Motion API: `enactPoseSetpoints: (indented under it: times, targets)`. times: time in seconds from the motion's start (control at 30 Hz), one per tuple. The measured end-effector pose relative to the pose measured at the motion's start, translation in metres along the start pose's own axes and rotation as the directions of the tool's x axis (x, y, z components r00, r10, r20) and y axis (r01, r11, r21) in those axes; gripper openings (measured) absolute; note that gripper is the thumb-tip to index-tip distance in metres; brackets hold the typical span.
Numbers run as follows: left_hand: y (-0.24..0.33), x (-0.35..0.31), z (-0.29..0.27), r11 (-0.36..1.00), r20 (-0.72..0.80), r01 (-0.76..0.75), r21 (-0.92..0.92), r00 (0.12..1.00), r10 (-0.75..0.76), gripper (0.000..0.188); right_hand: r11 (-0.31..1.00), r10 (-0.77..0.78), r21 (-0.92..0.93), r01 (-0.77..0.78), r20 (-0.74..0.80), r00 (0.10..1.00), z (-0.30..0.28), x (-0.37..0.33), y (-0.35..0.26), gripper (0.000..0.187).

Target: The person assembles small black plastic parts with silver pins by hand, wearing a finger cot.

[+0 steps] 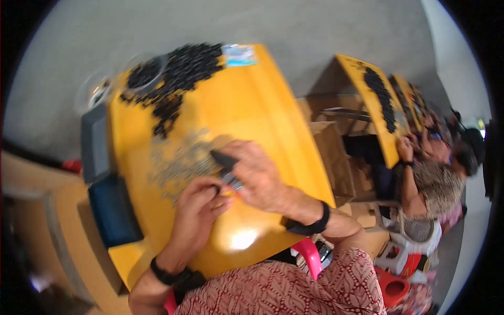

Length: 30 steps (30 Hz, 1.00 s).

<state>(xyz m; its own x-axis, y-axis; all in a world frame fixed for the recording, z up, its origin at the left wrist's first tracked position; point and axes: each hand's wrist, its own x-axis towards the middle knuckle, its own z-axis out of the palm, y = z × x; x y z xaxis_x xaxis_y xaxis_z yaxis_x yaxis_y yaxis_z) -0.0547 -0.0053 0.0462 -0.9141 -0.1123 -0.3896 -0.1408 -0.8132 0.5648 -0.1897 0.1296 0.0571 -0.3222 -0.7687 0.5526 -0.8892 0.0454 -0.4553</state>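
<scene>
My left hand (195, 210) pinches a small black piece (216, 189) between thumb and fingers, low over the yellow table (262, 115). Close beside it, my right hand (260, 176) is closed around a dark hand tool (224, 159) with a tapered black end and a greyish part; its exact kind is blurred. The two hands nearly meet at the small piece. Just beyond them lies a scatter of small silvery parts (181, 163), too fine to make out. Farther off, a large heap of small black pieces (189, 65) spreads over the far left of the table.
Clear round containers (94, 93) stand at the far left corner. A grey bin (96, 144) and a dark blue bin (113, 210) line the left edge. A bluish packet (240, 55) lies at the far edge. Cardboard boxes (332, 157) and another person's table (362, 89) are at right.
</scene>
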Motion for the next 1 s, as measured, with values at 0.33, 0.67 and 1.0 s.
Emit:
enactPoseSetpoints:
  times: [0.33,0.67,1.0]
  targets:
    - [-0.005,0.017,0.012,0.993,0.042,-0.093,0.079,0.995,0.09,0.021,1.0,0.002,0.011,-0.002,-0.073,0.997,-0.006,0.002,-0.007,0.045]
    - [-0.016,0.012,0.008,0.949,-0.064,-0.154,0.275,0.982,0.178,0.018,0.994,0.062,0.085,-0.063,0.017,0.998,0.001,-0.006,-0.015,0.051]
    - [-0.017,0.016,0.019,0.97,0.048,-0.055,0.237,0.998,0.045,0.022,0.988,0.106,0.11,-0.106,0.01,0.994,-0.001,-0.009,-0.01,0.045]
